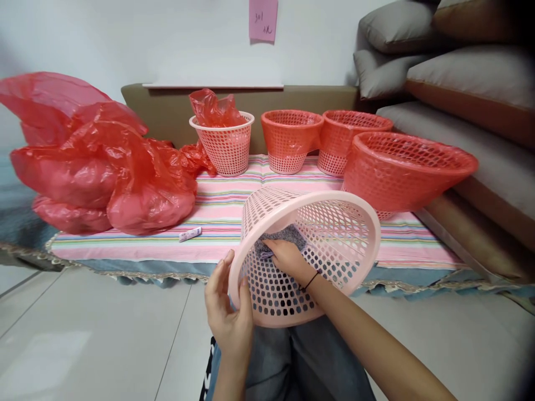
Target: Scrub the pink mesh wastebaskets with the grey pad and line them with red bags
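Near the lap, left hand [228, 312] grips the tilted basket [309, 253] rim, steadying it; right hand [288, 259] presses a cloth [284, 240] inside.

The right hand [286, 259] is partly screened by the pink basket [334, 223] mesh, hiding much of the grey cloth [288, 238]. The pink note's [263, 19] writing is too small to read.

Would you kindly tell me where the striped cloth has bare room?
Bare cloth lies between the red bags, the marker and the held basket. The back row of baskets and the right side are crowded.
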`<act>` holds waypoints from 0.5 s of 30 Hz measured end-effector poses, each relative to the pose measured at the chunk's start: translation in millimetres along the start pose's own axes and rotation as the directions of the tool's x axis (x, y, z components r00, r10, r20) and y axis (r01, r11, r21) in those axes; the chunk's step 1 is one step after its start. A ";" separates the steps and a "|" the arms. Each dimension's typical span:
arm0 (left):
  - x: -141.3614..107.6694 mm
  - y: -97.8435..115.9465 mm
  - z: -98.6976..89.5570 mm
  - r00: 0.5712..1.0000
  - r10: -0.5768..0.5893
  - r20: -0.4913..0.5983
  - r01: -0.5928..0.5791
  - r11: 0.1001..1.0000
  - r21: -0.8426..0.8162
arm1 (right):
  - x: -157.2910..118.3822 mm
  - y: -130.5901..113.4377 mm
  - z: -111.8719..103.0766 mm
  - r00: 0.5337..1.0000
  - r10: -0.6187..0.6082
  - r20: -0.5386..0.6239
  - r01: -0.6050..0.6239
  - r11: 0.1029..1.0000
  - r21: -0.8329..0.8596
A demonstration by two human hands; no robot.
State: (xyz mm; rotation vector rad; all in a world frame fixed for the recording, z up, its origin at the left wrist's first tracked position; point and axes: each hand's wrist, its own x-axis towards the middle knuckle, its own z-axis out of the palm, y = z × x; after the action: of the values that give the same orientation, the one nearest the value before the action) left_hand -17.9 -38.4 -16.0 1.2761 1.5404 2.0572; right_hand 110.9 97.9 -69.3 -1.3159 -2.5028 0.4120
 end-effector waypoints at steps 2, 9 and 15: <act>1.0 2.1 -0.3 1.000 0.016 0.014 -0.016 1.000 0.012 | -7.9 -6.1 -8.5 1.000 0.011 0.011 -0.011 0.999 0.030; 1.8 4.1 2.8 0.999 0.041 0.029 -0.042 0.998 0.038 | -82.4 -44.6 -63.3 0.996 -0.011 0.087 -0.012 0.967 0.254; -0.9 17.8 3.1 0.863 0.497 -0.086 -0.466 0.851 0.244 | -131.6 -39.1 -85.0 0.969 0.245 0.014 -0.105 0.365 0.925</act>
State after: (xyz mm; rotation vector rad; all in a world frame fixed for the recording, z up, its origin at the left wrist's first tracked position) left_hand -10.1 -44.1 -0.6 1.7865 1.6741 2.3759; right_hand 185.1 -22.6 8.4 -1.0041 -1.4558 1.4707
